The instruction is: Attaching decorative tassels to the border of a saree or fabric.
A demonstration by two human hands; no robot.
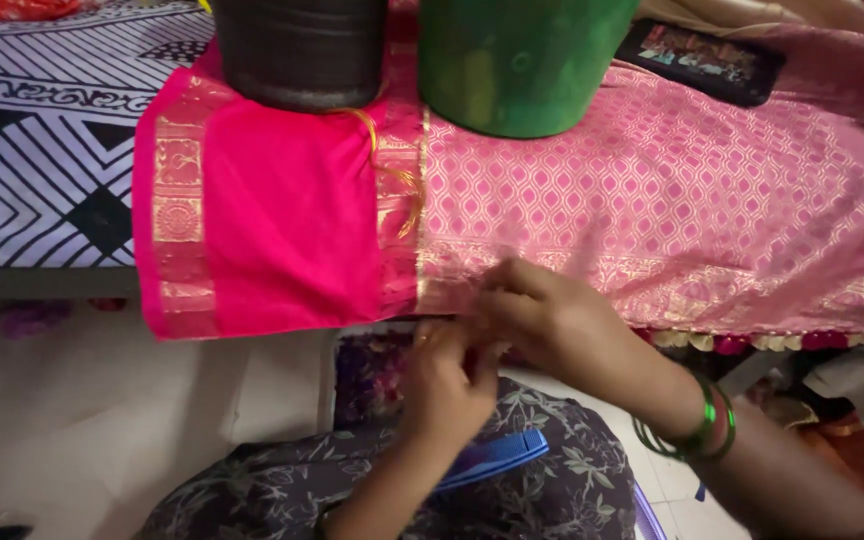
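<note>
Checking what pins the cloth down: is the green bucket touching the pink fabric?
Touching. The head view shows the green bucket resting directly on the pink fabric, no gap beneath.

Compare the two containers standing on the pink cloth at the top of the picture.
The dark container is blackish with a ribbed, matte wall; the green container is bright green, smooth and slightly glossy. The dark one stands on the plain pink part of the cloth, by a gold border band; the green one stands on the gold-patterned part. The green one reaches lower in the frame. Both are round, upright, and cut off by the top edge.
</note>
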